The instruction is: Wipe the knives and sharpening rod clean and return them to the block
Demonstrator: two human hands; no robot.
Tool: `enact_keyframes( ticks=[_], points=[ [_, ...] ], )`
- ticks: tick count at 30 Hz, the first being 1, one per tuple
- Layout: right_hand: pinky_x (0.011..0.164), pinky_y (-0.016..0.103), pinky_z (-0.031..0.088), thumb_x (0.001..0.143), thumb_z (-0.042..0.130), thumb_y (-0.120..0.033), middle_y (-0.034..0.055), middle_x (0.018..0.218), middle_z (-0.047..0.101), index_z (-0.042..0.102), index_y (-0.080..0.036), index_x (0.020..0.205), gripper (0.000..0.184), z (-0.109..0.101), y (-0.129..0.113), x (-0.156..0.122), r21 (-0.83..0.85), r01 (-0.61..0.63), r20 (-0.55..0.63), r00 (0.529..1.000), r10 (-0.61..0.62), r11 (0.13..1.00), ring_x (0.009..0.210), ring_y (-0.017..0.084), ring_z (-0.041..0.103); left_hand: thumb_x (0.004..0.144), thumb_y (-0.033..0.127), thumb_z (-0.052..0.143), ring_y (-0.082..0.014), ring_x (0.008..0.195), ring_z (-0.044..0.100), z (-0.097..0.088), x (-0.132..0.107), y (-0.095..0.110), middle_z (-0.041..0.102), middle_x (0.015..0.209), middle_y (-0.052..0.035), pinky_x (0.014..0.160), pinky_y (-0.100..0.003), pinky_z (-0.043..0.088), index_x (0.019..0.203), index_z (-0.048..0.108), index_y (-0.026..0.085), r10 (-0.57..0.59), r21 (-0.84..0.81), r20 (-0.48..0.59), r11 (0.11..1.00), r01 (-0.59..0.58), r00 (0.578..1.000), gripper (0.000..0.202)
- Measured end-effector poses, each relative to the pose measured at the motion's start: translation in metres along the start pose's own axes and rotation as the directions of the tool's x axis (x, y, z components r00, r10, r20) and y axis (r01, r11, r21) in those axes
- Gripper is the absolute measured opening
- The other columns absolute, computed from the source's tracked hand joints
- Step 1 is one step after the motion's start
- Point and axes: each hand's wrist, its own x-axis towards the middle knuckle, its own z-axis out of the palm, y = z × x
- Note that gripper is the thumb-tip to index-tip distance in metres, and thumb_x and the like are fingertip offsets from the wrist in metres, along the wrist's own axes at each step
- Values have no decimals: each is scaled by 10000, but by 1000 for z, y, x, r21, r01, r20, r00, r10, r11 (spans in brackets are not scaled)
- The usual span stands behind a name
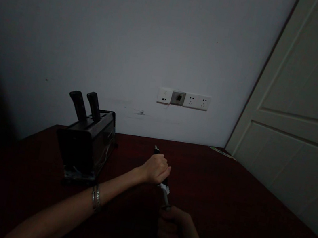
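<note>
A metal tool [165,197] slants through my left hand [156,168], clenched around it, to my right hand [171,228], gripping its near end; my left arm [61,216] stretches farther over the table [199,171].

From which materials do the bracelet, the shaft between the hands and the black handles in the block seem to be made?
Bracelet: probably shiny metal, from its silvery glints. Shaft: perhaps bare metal, for it looks plain grey, but dim light hides its polish. Handles: likely plastic, black and smooth-looking.
</note>
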Motion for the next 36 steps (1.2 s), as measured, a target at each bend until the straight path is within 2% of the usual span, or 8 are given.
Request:
enact_keyframes(
  ticks=[3, 8, 13, 19, 24, 27, 33, 36],
  points=[
    [315, 161, 89, 590, 533, -244, -109, 402, 232, 309, -208, 531, 235, 0, 0, -1, -35, -13, -6, 1000, 13, 999, 323, 26, 161, 865, 188, 310, -121, 491, 469, -1, -4, 7, 533, 519, -37, 582, -305, 321, 514, 447, 161, 13, -2, -15, 1000, -13, 1000, 377],
    [305, 171, 93, 482, 531, -217, -108, 361, 259, 313, -207, 502, 219, 3, -5, 0, -97, -91, 61, 993, 98, 991, 302, 17, 160, 864, 190, 299, -127, 459, 479, -7, -8, 17, 527, 476, -33, 544, -312, 311, 499, 451, 164, 79, 40, -52, 996, -77, 995, 396],
    [291, 169, 135, 449, 499, -200, -104, 351, 307, 377, -209, 558, 164, 2, -7, 3, -220, -34, 44, 998, 45, 975, 282, 30, 178, 831, 197, 339, -131, 438, 497, -12, -6, 33, 545, 461, -26, 491, -311, 290, 481, 458, 168, 165, 54, -59, 985, -162, 984, 371],
    [293, 176, 149, 436, 471, -185, -107, 341, 320, 377, -213, 557, 155, -3, -4, 3, -250, -9, 7, 1000, 11, 968, 275, 30, 192, 825, 222, 359, -132, 434, 510, -10, -6, 44, 555, 459, -25, 469, -296, 298, 498, 464, 176, 214, 64, -43, 975, -211, 976, 347],
    [319, 179, 178, 501, 489, -201, -107, 378, 333, 394, -209, 591, 130, -11, 3, 7, -306, 76, -47, 994, -95, 949, 290, 32, 227, 812, 218, 366, -135, 427, 509, -14, -8, 45, 568, 468, -14, 451, -296, 290, 489, 467, 182, 235, 57, -84, 971, -231, 968, 340],
    [310, 184, 181, 503, 496, -203, -113, 345, 310, 380, -215, 566, 133, -15, 2, 14, -332, 79, -61, 993, -105, 940, 270, 39, 234, 806, 220, 381, -133, 437, 521, -17, -3, 42, 573, 469, -18, 461, -294, 305, 489, 473, 180, 250, 60, -70, 967, -246, 966, 333],
    [276, 179, 194, 475, 515, -273, -127, 314, 305, 335, -225, 521, 192, -9, -1, 19, -358, 169, -99, 971, -217, 918, 248, 26, 201, 808, 229, 386, -128, 458, 529, -16, 8, 30, 568, 472, -14, 481, -293, 320, 502, 481, 181, 346, 66, -77, 937, -342, 935, 324],
    [260, 176, 177, 448, 539, -303, -135, 290, 268, 325, -230, 504, 233, -7, 1, 20, -368, 172, -93, 971, -220, 914, 232, 24, 187, 810, 224, 383, -129, 469, 535, -18, 10, 23, 570, 481, -20, 491, -297, 325, 504, 481, 178, 357, 79, -66, 933, -352, 932, 325]
  ],
)
